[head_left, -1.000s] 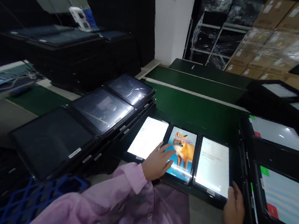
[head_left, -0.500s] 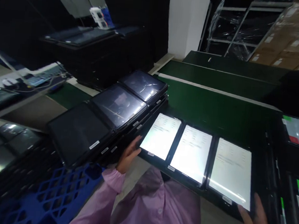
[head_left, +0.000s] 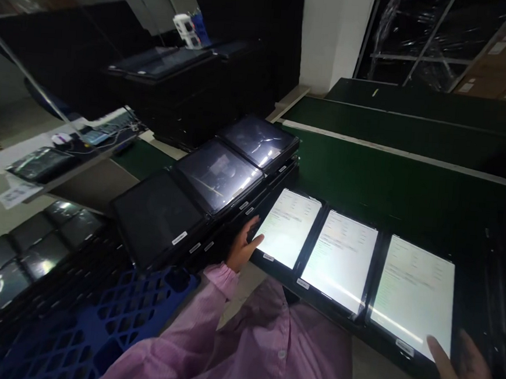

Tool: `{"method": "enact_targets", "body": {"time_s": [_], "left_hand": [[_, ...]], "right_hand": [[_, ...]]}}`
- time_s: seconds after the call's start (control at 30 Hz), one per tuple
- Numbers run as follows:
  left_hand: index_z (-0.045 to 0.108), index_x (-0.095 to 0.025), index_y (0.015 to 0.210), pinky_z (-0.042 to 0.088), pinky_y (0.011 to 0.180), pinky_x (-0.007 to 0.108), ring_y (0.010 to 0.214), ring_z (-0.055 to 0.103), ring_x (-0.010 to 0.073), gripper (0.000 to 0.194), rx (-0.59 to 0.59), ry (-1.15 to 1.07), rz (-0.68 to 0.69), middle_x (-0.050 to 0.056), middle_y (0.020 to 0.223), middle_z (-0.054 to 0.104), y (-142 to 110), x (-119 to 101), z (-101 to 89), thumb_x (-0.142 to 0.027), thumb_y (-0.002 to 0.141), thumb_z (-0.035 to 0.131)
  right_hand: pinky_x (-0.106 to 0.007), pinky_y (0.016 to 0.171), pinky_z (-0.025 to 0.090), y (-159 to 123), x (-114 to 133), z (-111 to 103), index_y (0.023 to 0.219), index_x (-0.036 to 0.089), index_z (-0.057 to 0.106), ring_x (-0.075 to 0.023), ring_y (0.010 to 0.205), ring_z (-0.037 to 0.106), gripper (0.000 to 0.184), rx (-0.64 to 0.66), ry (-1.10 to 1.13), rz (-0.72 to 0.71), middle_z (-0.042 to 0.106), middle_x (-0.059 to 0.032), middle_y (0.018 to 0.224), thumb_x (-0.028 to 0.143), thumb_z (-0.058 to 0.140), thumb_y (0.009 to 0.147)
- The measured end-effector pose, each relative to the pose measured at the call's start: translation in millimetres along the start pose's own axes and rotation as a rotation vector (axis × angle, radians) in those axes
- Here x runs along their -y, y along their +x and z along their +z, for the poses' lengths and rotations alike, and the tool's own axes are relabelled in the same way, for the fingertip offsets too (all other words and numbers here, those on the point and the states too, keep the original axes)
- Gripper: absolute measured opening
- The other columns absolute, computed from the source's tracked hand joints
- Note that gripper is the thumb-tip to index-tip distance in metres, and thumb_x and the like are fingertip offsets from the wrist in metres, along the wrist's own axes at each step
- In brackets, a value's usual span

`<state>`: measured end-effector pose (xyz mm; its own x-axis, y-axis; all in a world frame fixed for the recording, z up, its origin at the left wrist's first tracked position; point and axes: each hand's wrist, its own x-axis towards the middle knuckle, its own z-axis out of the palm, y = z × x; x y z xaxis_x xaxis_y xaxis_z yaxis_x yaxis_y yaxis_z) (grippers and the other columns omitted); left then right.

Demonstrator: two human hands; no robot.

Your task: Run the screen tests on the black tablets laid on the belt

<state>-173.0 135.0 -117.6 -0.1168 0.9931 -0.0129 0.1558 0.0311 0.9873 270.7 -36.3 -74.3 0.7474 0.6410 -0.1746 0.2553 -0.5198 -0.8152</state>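
Head view: left hand (head_left: 243, 248) and right hand (head_left: 468, 376) hold opposite ends of a row of glossy, rectangular tablets (head_left: 339, 263).

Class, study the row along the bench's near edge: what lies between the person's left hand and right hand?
The head view shows three lit tablets, side by side, between the left hand and right hand.
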Motion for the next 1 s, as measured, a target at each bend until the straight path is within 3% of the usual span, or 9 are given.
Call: {"method": "enact_targets", "body": {"time_s": [0.07, 0.17, 0.37, 0.67, 1.0], "left_hand": [[0.053, -0.017, 0.150, 0.039, 0.124, 0.051, 0.146, 0.051, 0.0345, 0.071, -0.054, -0.016, -0.002, 0.017, 0.154, 0.056, 6.7, 1.1, 5.9, -0.039, 0.086, 0.074], [0.056, -0.020, 0.147, 0.040, 0.124, 0.051, 0.145, 0.052, 0.0338, 0.067, -0.087, -0.036, 0.002, 0.015, 0.153, 0.058, 9.7, 5.1, 10.3, -0.039, 0.086, 0.075], [0.060, -0.020, 0.143, 0.039, 0.124, 0.052, 0.146, 0.051, 0.0344, 0.065, -0.104, -0.049, -0.004, 0.014, 0.152, 0.059, 5.7, 5.3, 10.0, -0.042, 0.084, 0.077], [0.059, -0.019, 0.145, 0.041, 0.123, 0.052, 0.143, 0.054, 0.0348, 0.066, -0.106, -0.063, -0.046, 0.014, 0.152, 0.060, 4.1, 3.7, 10.3, -0.047, 0.087, 0.076], [0.059, -0.019, 0.144, 0.042, 0.123, 0.053, 0.141, 0.056, 0.0351, 0.066, -0.096, -0.066, -0.072, 0.014, 0.148, 0.062, 6.5, -1.0, 10.0, -0.051, 0.087, 0.072]], "right_hand": [[-0.064, 0.112, 0.041, -3.9, 20.9, 4.9, 0.153, 0.016, 0.054, -0.0489, 0.128, 0.055, 0.109, -0.002, 0.042, 0.056, 0.062, -0.0184, 0.140, 0.074, 0.079, 0.065], [-0.062, 0.113, 0.041, -7.9, 30.7, 10.2, 0.151, 0.013, 0.055, -0.0483, 0.131, 0.053, 0.108, -0.046, 0.087, 0.082, 0.062, -0.0185, 0.141, 0.072, 0.079, 0.064], [-0.059, 0.117, 0.038, -6.9, 17.9, 13.2, 0.150, 0.013, 0.056, -0.0453, 0.136, 0.050, 0.107, -0.089, 0.094, 0.072, 0.060, -0.0168, 0.144, 0.071, 0.078, 0.063], [-0.048, 0.121, 0.035, -3.1, -2.2, 15.9, 0.150, 0.016, 0.054, -0.0354, 0.141, 0.048, 0.096, -0.074, 0.181, -0.026, 0.054, -0.0140, 0.153, 0.067, 0.080, 0.072], [-0.049, 0.118, 0.036, -7.3, -5.3, 12.7, 0.152, 0.018, 0.053, -0.0358, 0.142, 0.047, 0.088, -0.067, 0.165, -0.037, 0.053, -0.0126, 0.153, 0.071, 0.067, 0.084]]}}
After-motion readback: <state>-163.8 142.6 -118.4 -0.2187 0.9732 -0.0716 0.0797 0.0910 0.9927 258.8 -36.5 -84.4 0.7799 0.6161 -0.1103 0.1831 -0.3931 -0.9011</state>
